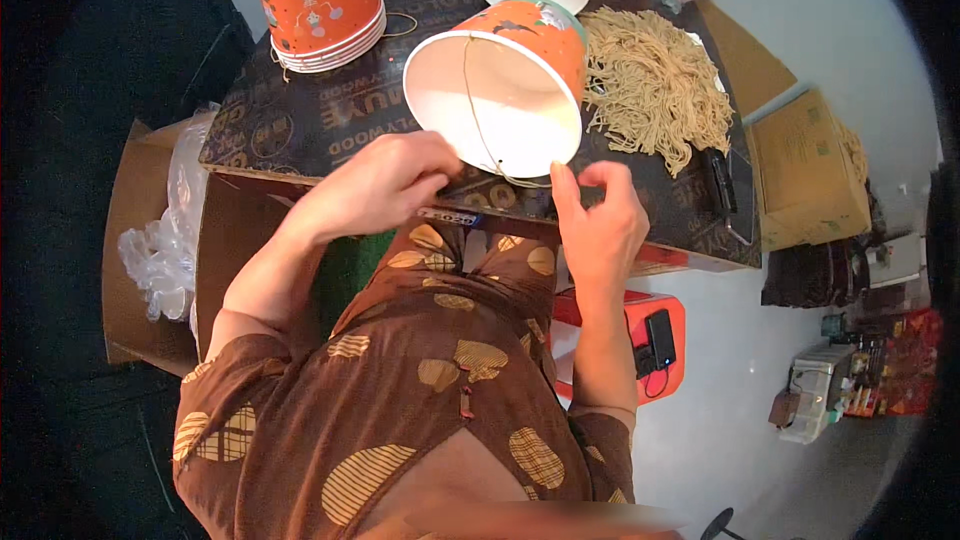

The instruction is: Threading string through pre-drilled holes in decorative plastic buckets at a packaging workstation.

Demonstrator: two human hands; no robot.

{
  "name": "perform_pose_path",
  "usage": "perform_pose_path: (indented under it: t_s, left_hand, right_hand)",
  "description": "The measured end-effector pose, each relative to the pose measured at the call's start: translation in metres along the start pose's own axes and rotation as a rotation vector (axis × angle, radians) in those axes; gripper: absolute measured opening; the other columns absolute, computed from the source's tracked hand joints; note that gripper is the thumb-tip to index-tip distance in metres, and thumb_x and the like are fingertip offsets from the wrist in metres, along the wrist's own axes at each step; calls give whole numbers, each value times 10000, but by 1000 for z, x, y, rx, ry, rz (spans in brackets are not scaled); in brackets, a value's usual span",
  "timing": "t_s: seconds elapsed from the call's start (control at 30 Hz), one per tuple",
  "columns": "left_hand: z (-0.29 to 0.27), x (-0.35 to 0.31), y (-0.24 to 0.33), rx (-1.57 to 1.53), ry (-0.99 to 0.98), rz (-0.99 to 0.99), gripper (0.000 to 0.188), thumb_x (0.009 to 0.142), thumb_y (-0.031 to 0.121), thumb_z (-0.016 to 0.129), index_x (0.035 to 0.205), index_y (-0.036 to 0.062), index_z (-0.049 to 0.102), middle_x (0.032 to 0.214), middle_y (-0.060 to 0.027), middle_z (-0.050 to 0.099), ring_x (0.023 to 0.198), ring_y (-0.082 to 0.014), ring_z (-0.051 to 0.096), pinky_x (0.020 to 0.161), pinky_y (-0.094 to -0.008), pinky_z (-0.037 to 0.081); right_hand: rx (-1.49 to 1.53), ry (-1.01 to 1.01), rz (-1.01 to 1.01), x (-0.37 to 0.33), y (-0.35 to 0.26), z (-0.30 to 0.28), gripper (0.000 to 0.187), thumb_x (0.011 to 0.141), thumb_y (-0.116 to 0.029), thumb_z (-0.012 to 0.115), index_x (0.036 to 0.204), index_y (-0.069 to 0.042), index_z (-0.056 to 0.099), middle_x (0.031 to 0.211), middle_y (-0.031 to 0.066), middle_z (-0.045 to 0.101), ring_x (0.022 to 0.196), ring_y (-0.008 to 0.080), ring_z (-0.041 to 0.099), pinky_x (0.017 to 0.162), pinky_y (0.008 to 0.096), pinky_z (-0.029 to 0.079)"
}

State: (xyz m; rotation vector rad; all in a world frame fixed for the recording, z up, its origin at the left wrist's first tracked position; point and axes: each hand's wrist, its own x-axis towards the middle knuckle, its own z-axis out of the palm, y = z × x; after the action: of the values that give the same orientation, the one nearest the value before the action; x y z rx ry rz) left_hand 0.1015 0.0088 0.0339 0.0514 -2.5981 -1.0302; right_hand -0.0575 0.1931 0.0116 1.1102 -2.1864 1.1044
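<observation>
While the orange-&-white bucket (510, 90) lies tipped on the bench (300, 145), upper ctr of frame, mouth facing the btm edge, I've got L grip (372, 185) at its lower-L rim, fingertips blurred, so can't tell if they're pinching. R grip (603, 225) is by the lower-R rim, thumb & index slightly apart; can't tell if it has the cord (474, 112), which runs across the mouth, upper rim to lower. Stack of similar buckets (318, 10) upper L; tan cord pile (655, 80) upper R.
</observation>
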Motion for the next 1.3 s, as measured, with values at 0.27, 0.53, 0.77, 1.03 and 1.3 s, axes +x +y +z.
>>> perform_pose_path:
  t_s: [0.27, 0.53, 0.77, 1.03, 1.3]
  left_hand:
    - [-68, -29, 3, -356, 504, -292, 558, 872, 483, 655, 1037, -47, 604, 846, -69, 611, 780, -127, 585, 703, -267, 469]
    - [-51, -65, 43, -648, 663, -57, 1361, 414, 355, 969, 1483, 17, 197, 1348, -144, 469, 1254, -244, 467, 1073, -376, 340]
    - [-76, -99, 55, -518, 922, -165, 1107, 538, 229, 838, 1453, 8, 256, 1260, -151, 500, 1177, -265, 509, 1024, -378, 385]
    - [-171, -93, -8, 512, 1587, -41, 1087, 651, 330, 900, 1331, -133, 188, 1191, -209, 465, 1106, -261, 520, 936, -365, 455]
    - [-189, 33, -29, 507, 1566, -60, 1178, 609, 271, 881, 1441, -59, 115, 1338, -243, 338, 1229, -328, 424, 1032, -404, 390]
  right_hand:
    - [261, -153, -161, 12, -2, 28, 337, 923, -166, 534, 1139, 88, 585, 807, 253, 661, 684, 390, 669, 586, 458, 528]
    - [255, 49, -678, -14, -41, 36, 517, 799, -46, 624, 1236, 189, 479, 735, 142, 593, 541, 212, 559, 467, 305, 449]
    - [532, -231, -756, -5, -67, 32, 631, 805, -183, 705, 1307, 108, 458, 1137, 238, 598, 887, 364, 630, 729, 398, 536]
    - [356, -33, -401, 20, 5, 8, 391, 905, -79, 567, 1260, 73, 511, 1079, 194, 620, 714, 245, 566, 593, 329, 490]
    - [72, -92, 71, 8, 102, 0, 291, 956, -150, 519, 1141, 58, 603, 1059, 208, 634, 981, 365, 600, 844, 422, 476]
